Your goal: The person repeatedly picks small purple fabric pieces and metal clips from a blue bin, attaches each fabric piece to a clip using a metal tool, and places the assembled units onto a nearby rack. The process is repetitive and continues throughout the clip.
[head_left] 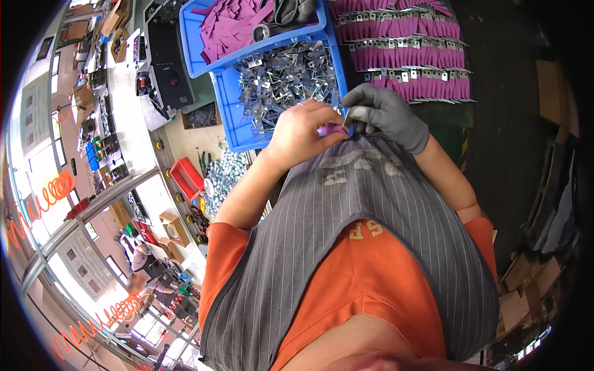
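Head view. Left hand point(303, 133), bare, closed in a pinch on a small purple strip point(332, 129); right hand point(385, 114), in a grey glove, closed on the same strip from the right, with what looks like a small metal clip point(354, 116) at the fingertips, though too small to tell for sure. Strip held in the air between both hands, just above the near edge of the blue bin point(230, 105), close to the chest.

Blue bin directly beyond the hands, filled with loose metal clips point(281, 77). Second blue bin point(192, 37) further away, holding loose purple strips point(232, 25). To the far right, rows of purple strips with clips already on point(405, 52), laid flat on a dark table point(495, 93). To the left, a red tray point(187, 177) beside a pile of small metal parts point(226, 170).

Handling, as judged: strip thin, light, limp, likely to bend or slip if held at one end only; best pinched near the end receiving the clip, flat between thumb and forefinger. Clip light, stiff, with sharp edges likely; best taken by its flat sides, with the gloved hand. Loose clips in the bin prone to tangling.
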The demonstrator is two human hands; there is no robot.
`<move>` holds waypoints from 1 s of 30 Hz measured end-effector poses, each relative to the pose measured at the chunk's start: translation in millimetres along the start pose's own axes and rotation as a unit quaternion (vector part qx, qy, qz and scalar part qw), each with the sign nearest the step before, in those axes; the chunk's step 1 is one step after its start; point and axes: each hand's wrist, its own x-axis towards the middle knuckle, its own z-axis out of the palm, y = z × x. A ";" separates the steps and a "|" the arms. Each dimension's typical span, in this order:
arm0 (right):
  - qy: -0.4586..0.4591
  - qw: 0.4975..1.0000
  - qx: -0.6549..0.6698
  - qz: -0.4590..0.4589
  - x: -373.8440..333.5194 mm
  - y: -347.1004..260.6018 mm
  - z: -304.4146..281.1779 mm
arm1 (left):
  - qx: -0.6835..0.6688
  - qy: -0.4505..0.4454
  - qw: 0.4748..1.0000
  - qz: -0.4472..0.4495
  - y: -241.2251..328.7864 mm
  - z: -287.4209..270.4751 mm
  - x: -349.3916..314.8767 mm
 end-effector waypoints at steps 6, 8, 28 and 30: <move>0.233 0.938 -0.184 -0.182 -13.2 41.3 -61.5 | 0.044 0.071 0.965 -0.251 -80.6 -5.2 -3.8; 0.317 0.880 -0.297 -0.191 -18.5 58.6 -88.0 | 0.101 -0.017 0.964 -0.244 -111.1 11.3 -13.0; 0.171 0.908 -0.320 -0.211 12.7 22.6 -21.5 | 0.226 -0.124 0.962 -0.093 -97.3 3.0 -10.4; 0.113 0.916 -0.323 -0.212 19.2 19.3 -10.3 | 0.194 -0.093 0.972 -0.098 -86.3 -15.0 -19.9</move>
